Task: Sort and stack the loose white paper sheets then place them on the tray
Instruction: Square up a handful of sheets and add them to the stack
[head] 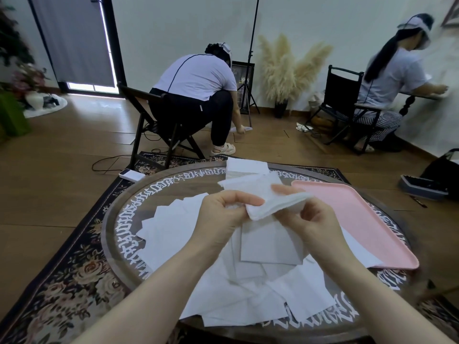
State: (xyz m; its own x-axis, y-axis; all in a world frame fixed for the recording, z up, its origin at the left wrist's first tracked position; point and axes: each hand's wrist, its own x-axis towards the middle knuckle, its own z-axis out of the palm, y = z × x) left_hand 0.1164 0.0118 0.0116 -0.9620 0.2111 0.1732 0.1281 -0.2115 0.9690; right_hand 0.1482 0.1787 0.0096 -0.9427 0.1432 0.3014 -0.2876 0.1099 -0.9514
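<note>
Both hands hold a small stack of white paper sheets [267, 196] above the round table. My left hand [223, 212] pinches the stack's left edge between thumb and fingers. My right hand [308, 214] grips its right end, thumb on top. Several loose white sheets [248, 281] lie overlapping across the table below my arms. One more sheet [246, 167] lies at the far rim. The pink tray [360, 214] rests on the table's right side, with a white sheet partly on its near end [360, 252].
The dark round table [129, 207] with white lettering stands on a floral rug [62, 269]. Two people sit on folding chairs [159, 120] beyond it, backs turned. A white power bank [131, 175] and cable lie on the floor at left, a black bag [442, 170] at right.
</note>
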